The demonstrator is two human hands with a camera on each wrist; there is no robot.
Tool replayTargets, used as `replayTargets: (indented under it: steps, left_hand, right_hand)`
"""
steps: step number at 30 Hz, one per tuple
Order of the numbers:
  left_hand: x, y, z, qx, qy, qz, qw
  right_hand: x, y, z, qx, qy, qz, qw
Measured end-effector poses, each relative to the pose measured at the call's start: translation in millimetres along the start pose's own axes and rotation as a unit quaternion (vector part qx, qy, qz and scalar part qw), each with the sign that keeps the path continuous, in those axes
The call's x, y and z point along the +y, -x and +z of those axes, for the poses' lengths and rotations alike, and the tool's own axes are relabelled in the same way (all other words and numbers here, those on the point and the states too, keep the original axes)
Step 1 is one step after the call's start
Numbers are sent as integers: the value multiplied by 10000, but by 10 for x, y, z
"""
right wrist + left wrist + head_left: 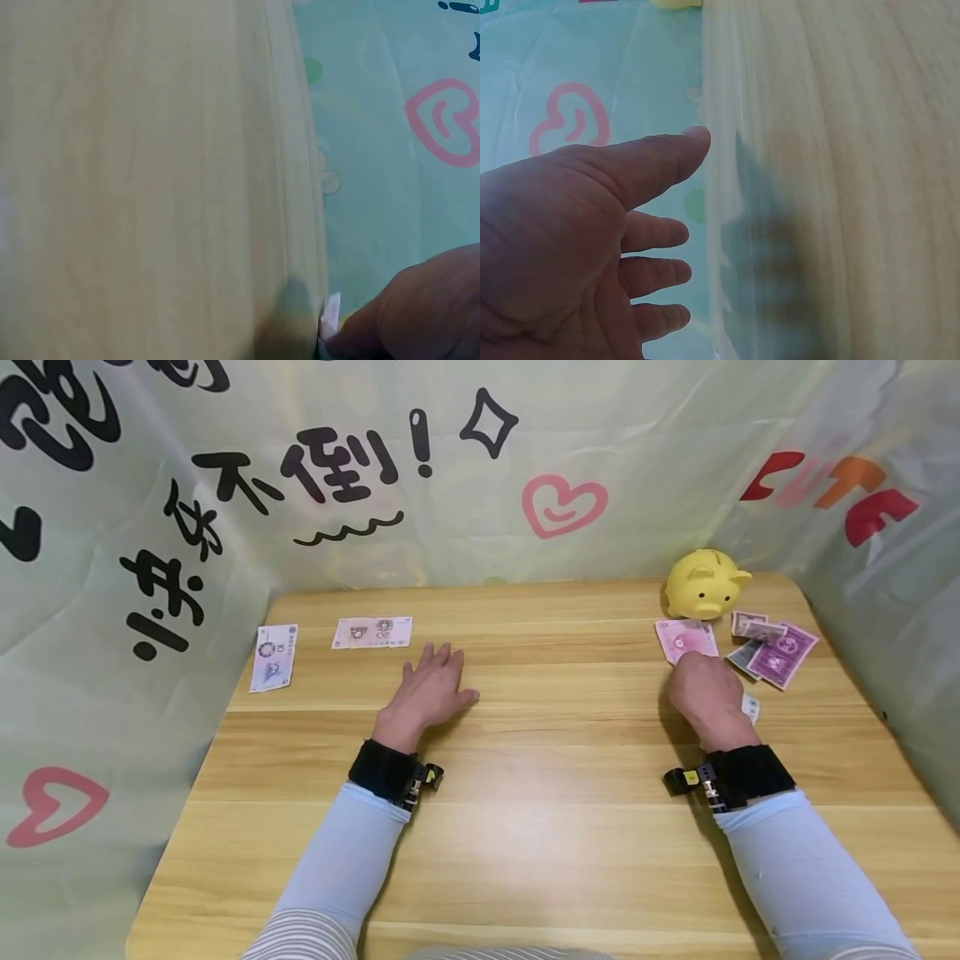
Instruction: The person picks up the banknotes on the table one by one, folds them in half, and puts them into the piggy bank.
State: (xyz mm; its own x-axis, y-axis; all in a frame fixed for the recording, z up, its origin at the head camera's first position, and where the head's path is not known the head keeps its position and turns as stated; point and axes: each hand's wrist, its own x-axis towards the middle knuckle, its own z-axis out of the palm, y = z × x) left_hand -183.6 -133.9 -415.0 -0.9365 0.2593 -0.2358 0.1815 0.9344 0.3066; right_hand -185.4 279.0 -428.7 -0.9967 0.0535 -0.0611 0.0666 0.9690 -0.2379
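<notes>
Right hand [707, 697] pinches a pale paper banknote [331, 310]; I judge it light, limp, best edge-held. Left hand [429, 692] splayed.

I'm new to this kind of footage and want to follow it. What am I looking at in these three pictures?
There is no machine here: these are a person's bare hands, with a black band and small camera on each wrist. The wide picture comes from a head-worn camera looking forward and down; the two closer ones come from the wrist cameras. On the wooden table, one banknote lies far left and another beyond the left hand, which is open and holds nothing. A yellow piggy bank stands back right, with more notes nearby. The right hand appears to pinch a slip, mostly hidden.
</notes>
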Motion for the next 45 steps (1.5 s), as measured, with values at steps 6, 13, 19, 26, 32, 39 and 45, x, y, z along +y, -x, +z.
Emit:
replayTargets:
  steps: [6, 13, 19, 26, 32, 39, 45]
  left_hand:
    - [15, -12, -32, 150, 27, 38, 9999]
    - [19, -16, -69, 304, -14, -12, 9995]
    - [37, -52, -91, 738, 135, -41, 9972]
    - [293, -226, -59, 1079, 996, 244, 9889]
    - [588, -382, 32, 943, 1771, 695, 9772]
    - [668, -418, 157, 918, 4618, 336, 8816]
    - [627, -402, 78, 686, 5961, -220, 7997]
  right_hand:
    - [1, -46, -55, 277, -64, 110, 9995]
    - [3, -64, -125, 402, -154, 217, 9988]
    - [-244, -63, -173, 2031, -222, -424, 9780]
    - [-884, -176, -21, 3153, -822, -1478, 9338]
    - [-1351, -139, 224, 2896, -1469, -2663, 9076]
    - [-1619, -6, 395, 1986, -1885, -3686, 8883]
    - [-1585, -32, 284, 1288, -2910, -2682, 9093]
